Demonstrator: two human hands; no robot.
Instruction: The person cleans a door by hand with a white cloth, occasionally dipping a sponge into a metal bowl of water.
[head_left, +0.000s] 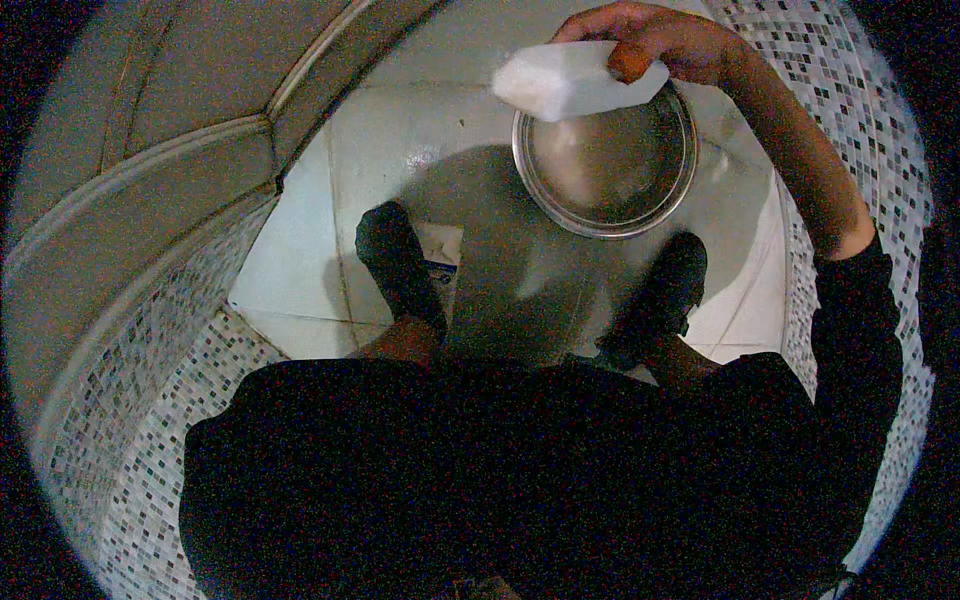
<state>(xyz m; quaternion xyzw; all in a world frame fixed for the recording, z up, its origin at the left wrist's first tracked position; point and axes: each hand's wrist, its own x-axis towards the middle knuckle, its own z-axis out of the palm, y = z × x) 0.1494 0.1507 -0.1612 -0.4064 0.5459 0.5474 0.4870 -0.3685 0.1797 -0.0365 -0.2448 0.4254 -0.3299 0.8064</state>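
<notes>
My right hand (660, 41) grips a white bottle-like object (562, 82) from above, with the thumb on its near side. The object lies roughly level over the far rim of a round metal basin (609, 231), and I cannot tell whether they touch. A greyish, blurred surface shows inside the basin; whether it holds water is unclear. The basin rests on pale floor tiles (292, 247), ahead of my feet. My left hand is out of view.
My dark-shod left foot (390, 247) and right foot (667, 285) stand apart. Beside the left foot lies a flat item (442, 247) with a blue edge, partly hidden. Mosaic-tiled walls (832, 90) curve around the right; a raised ledge (172, 172) bounds the left.
</notes>
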